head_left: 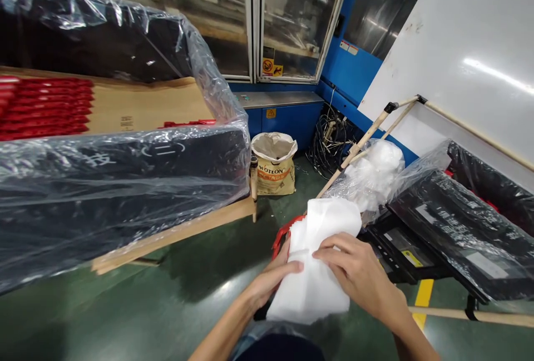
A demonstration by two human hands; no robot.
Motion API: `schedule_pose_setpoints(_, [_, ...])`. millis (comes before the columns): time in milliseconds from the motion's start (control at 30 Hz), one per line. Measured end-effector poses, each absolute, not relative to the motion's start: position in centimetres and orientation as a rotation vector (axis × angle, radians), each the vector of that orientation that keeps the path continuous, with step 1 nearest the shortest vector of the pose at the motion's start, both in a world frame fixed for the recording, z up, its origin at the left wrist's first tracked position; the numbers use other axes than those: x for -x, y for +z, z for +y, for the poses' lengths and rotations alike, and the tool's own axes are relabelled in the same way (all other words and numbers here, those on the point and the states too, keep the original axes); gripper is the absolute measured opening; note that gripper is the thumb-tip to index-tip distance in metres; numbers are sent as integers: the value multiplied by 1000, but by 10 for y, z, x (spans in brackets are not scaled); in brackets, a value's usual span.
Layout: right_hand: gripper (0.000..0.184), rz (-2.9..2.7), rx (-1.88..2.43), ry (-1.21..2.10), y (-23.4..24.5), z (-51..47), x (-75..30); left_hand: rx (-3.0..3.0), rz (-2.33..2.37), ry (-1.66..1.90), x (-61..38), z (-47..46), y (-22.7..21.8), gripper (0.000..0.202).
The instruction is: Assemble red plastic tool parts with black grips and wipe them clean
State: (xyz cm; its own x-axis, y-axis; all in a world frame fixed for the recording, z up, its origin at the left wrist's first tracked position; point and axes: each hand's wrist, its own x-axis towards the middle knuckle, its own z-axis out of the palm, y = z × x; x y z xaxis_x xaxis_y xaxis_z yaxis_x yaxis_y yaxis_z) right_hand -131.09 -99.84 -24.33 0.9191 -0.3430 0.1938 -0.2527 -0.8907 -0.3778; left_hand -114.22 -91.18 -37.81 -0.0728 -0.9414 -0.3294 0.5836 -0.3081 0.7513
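A stack of soft white foam sheets (319, 288) lies in front of my body, with layered edges on its left side. My left hand (271, 277) grips the stack from the left, thumb on top and fingers hidden underneath. Bent over the middle of the sheets is my right hand (354, 266), its thumb and fingertips closed together at the top sheet's surface. A glossy red part (286, 231) sticks out from behind the stack, above my left hand. Most of that part is hidden by the white sheets.
At left, a plastic-lined black box (200, 169) holds stacked red parts (50, 106) and cardboard (146, 102). A paper sack (273, 174) stands on the floor before a blue machine (287, 122). A pipe rack (354, 149) at right carries black boxes (463, 233) and bagged white material (375, 169).
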Motion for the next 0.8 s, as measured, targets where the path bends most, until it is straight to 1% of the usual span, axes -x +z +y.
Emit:
schedule_pose_setpoints(133, [26,438,2814,-235,-247,-1001,1311,-985,-589,-1657,1138,-913,-379,99])
schedule_pose_setpoints(233, [18,456,2813,-288,-250,-1000,1311,-997,-642,-1674,1132,-912,-378,101])
schedule_pose_setpoints(300, [18,461,2687,-355,-252,-1002,1310,-1000,-681,-1694,1128,-910,-378,102])
schedule_pose_setpoints(367, [18,503,2460,-395,-253,-1004,1311,-997,-721,-1716,1126,-908,-380,104])
schedule_pose_setpoints(467, [16,593,2193,-366,-256,-1003,1311,-995,-786,-1751,1123,-904,-382,107])
schedule_pose_setpoints(633, [23,626,2058,-397,-268,-973,1299,-1007,-943,-1888,1086,-908,-374,111])
schedule_pose_setpoints(733, [18,624,1959,-414,-282,-943,1283,-1042,-1082,-2011,1049,-912,-358,109])
schedule_pose_setpoints(800, [16,603,1979,-411,-293,-922,1275,-1077,-1156,-2131,1036,-906,-348,107])
